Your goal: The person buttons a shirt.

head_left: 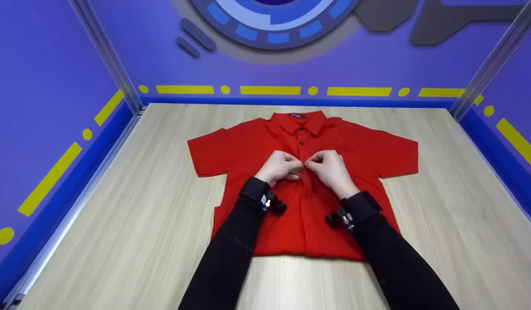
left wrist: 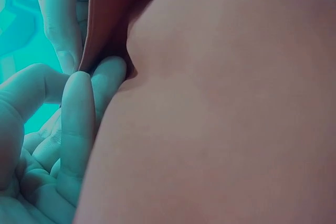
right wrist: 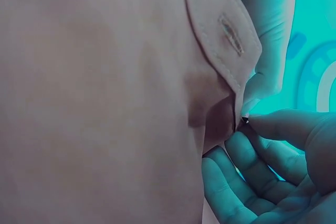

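Note:
A red short-sleeved button-up shirt (head_left: 278, 232) lies front side up, collar at the far end. Over the middle of its front, my left hand (head_left: 282, 167) and right hand (head_left: 332, 170) meet, fingertips almost together. The left hand pinches the edge of the front placket (left wrist: 105, 17), which is lifted off the layer below. In the right wrist view, a stitched buttonhole (right wrist: 231, 35) shows on that raised strip. A small dark button (right wrist: 245, 120) sits at my right thumb tip, pinched against the fingers. Two dark buttons (head_left: 301, 143) show below the collar.
The shirt lies on a light wood-grain table (head_left: 162, 206). Blue-purple panels (head_left: 132, 47) with yellow marks and metal corner posts (head_left: 106, 56) stand around the back and sides. Both forearms, in black sleeves with wrist cameras (head_left: 334, 218), cross the shirt's lower part.

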Motion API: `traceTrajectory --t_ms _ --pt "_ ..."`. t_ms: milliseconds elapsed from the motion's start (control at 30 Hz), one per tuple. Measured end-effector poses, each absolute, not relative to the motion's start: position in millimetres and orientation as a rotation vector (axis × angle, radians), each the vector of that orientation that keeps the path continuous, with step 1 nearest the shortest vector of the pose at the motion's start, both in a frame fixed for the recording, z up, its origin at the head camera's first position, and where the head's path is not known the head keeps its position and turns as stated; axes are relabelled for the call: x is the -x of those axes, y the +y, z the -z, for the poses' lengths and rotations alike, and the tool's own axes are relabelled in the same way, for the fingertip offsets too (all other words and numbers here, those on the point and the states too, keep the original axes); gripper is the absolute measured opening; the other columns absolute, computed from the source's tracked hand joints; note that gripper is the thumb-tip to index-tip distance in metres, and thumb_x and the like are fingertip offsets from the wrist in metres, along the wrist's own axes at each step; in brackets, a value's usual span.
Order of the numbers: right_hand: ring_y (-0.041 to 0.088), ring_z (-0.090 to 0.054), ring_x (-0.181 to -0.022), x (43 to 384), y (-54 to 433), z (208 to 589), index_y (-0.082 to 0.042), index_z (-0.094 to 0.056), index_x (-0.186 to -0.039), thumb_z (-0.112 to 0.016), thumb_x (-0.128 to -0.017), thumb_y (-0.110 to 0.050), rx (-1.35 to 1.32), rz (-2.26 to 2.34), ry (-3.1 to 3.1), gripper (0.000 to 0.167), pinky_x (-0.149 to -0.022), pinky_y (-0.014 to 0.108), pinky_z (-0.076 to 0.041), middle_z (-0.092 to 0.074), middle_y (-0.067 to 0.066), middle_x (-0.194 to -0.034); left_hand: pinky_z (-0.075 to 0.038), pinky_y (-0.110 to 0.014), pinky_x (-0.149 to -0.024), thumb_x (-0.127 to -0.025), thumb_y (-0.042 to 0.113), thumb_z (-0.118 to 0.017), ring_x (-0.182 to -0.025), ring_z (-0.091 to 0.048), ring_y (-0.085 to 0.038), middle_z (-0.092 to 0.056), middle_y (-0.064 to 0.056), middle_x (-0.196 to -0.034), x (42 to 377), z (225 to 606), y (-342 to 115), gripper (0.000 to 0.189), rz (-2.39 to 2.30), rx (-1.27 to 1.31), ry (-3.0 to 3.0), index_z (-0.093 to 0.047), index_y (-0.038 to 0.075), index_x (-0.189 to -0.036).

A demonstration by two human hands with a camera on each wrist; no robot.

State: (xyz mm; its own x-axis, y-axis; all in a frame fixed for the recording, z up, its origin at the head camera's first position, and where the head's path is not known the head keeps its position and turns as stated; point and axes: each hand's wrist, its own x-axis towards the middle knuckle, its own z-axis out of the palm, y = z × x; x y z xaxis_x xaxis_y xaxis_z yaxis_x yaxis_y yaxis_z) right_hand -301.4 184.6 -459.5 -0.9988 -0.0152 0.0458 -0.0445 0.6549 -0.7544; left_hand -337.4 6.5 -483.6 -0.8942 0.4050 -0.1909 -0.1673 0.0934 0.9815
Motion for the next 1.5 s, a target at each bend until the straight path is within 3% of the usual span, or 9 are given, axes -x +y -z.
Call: traceTrajectory --t_ms 467,800,1500 --pt "0.019 -0.063 -0.070 302.9 187.5 461.3 -0.016 -0.075 -0.090 -0.067 -0.090 -0.023 -0.025 -1.373 -2.847 0.011 -0.064 0.030 -0.051 -0.071 0.005 -0.081 -0.059 -0.028 -0.065 -0.088 0.006 -0.065 -0.073 -0.072 -0.018 -0.073 -0.015 -0.086 337.6 485.1 6.7 0.015 -1.848 -0.248 1.953 -0.074 -0.003 -0.095" --pt "0.024 -0.065 -0.079 304.2 191.5 462.0 -0.010 -0.070 -0.098 -0.063 -0.094 -0.022 0.033 -1.645 -2.847 0.015 -0.071 0.033 -0.058 -0.065 0.012 -0.091 -0.059 -0.027 -0.065 -0.088 0.008 -0.065 -0.077 -0.073 -0.020 -0.074 -0.016 -0.090 338.8 484.4 6.0 0.016 -1.816 -0.268 1.951 -0.073 -0.003 -0.096" --pt "0.023 -0.055 -0.084 305.2 192.0 462.2 -0.004 -0.057 -0.111 -0.049 -0.101 -0.020 0.005 -1.757 -2.937 0.021 -0.072 0.029 -0.049 -0.054 0.011 -0.101 -0.058 -0.025 -0.061 -0.091 0.009 -0.064 -0.075 -0.072 -0.018 -0.073 -0.013 -0.089 338.8 482.8 6.2 0.015 -1.788 -0.271 1.947 -0.072 -0.002 -0.098"
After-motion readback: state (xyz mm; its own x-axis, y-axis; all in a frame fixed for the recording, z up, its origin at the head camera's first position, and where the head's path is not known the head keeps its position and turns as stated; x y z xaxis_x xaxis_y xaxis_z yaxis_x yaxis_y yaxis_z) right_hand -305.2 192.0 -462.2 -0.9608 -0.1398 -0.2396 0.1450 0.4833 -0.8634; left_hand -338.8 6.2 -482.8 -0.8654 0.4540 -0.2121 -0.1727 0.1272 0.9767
